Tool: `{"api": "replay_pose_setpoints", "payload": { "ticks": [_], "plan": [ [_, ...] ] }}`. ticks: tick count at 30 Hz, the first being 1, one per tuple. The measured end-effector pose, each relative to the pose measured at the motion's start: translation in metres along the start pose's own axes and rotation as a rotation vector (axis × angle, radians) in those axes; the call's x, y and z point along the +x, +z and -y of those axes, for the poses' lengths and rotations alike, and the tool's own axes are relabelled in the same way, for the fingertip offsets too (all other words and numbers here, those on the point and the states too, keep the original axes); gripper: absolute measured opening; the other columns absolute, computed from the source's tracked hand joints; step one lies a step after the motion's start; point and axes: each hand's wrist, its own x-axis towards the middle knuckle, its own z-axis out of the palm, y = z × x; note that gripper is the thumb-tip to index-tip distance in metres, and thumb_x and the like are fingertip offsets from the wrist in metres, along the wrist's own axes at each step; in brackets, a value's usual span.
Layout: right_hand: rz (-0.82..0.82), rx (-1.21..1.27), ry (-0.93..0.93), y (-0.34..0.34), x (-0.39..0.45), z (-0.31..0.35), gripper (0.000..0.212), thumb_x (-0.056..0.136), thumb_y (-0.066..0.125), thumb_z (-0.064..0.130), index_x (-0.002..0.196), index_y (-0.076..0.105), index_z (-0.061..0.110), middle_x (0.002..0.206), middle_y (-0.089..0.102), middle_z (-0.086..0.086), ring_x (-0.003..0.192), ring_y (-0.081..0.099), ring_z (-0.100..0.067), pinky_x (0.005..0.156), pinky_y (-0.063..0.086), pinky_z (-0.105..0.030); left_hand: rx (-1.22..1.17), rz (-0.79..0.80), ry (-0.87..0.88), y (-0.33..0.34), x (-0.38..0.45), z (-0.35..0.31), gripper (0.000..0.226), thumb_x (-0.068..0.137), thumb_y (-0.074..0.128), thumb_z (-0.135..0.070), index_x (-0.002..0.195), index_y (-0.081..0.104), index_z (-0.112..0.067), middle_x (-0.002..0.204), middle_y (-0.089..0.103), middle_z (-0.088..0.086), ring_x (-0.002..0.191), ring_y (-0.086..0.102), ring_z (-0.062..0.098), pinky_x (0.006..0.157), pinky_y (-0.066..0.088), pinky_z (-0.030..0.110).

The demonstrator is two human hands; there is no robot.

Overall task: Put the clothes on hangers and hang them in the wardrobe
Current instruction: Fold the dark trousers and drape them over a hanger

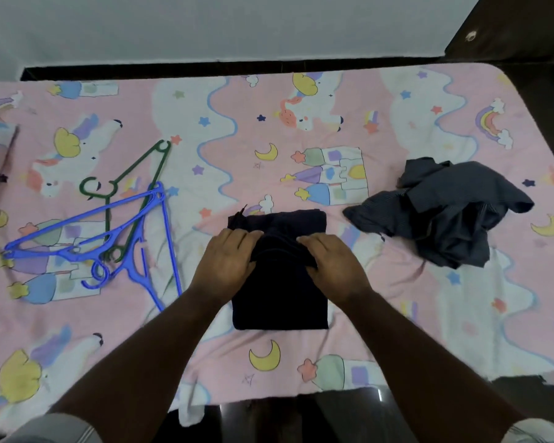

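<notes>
A folded dark navy garment [280, 302] lies on the bed in front of me. My left hand [226, 262] grips its upper left part, fingers curled into the cloth. My right hand [331, 263] pinches the upper right part of the same garment. To the right, a crumpled dark grey shirt [445, 212] sits in a heap. On the left lie two blue plastic hangers [87, 233] overlapping a green hanger [135, 174].
The bed sheet [205, 123] is pink with unicorns, moons and castles. A dark bed frame [205, 66] runs along the far edge below a white wall. Dark wooden furniture [509, 24] stands at the top right corner.
</notes>
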Motion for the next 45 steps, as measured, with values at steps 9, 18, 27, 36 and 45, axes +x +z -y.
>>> {"api": "replay_pose_setpoints", "payload": {
  "ticks": [9, 18, 27, 36, 45],
  "plan": [
    [0.076, -0.126, 0.016, 0.067, -0.067, -0.006, 0.056, 0.068, 0.075, 0.003, 0.123, 0.062, 0.011, 0.110, 0.064, -0.009, 0.091, 0.062, -0.031, 0.075, 0.055, -0.042, 0.006, 0.057, -0.101, 0.054, -0.077, -0.035, 0.056, 0.072, 0.078, -0.010, 0.126, 0.062, -0.015, 0.103, 0.062, 0.007, 0.086, 0.057, 0.029, 0.067, 0.050, 0.041],
    [0.273, -0.157, 0.139, 0.102, -0.093, -0.006, 0.065, 0.074, 0.059, 0.013, 0.139, 0.054, 0.015, 0.132, 0.054, -0.010, 0.116, 0.054, -0.034, 0.086, 0.053, -0.046, -0.027, 0.273, -0.246, 0.078, -0.113, -0.055, 0.055, 0.079, 0.073, -0.013, 0.132, 0.061, -0.019, 0.121, 0.060, 0.008, 0.106, 0.058, 0.031, 0.081, 0.054, 0.044],
    [0.147, -0.090, 0.177, 0.095, -0.082, 0.006, 0.053, 0.077, 0.044, 0.032, 0.117, 0.073, 0.014, 0.122, 0.063, -0.007, 0.108, 0.060, -0.032, 0.083, 0.053, -0.043, -0.048, 0.131, -0.283, 0.074, -0.111, -0.060, 0.037, 0.088, 0.052, -0.049, 0.109, 0.068, -0.023, 0.109, 0.060, -0.002, 0.103, 0.055, 0.023, 0.081, 0.047, 0.040],
    [0.290, -0.093, 0.067, 0.124, -0.092, 0.006, 0.049, 0.091, 0.049, 0.016, 0.137, 0.059, 0.007, 0.150, 0.049, -0.014, 0.141, 0.042, -0.036, 0.116, 0.036, -0.050, -0.067, 0.341, -0.200, 0.097, -0.119, -0.057, 0.058, 0.097, 0.027, -0.039, 0.146, 0.050, -0.020, 0.153, 0.048, 0.007, 0.146, 0.036, 0.034, 0.110, 0.043, 0.052],
    [0.097, -0.002, 0.062, 0.104, -0.070, 0.014, 0.040, 0.089, 0.052, 0.015, 0.123, 0.069, 0.004, 0.134, 0.063, -0.015, 0.127, 0.057, -0.034, 0.106, 0.048, -0.045, -0.092, 0.262, -0.296, 0.081, -0.102, -0.063, 0.053, 0.102, 0.026, -0.037, 0.147, 0.049, -0.022, 0.159, 0.039, 0.003, 0.151, 0.026, 0.029, 0.118, 0.026, 0.051]
  ]
}}
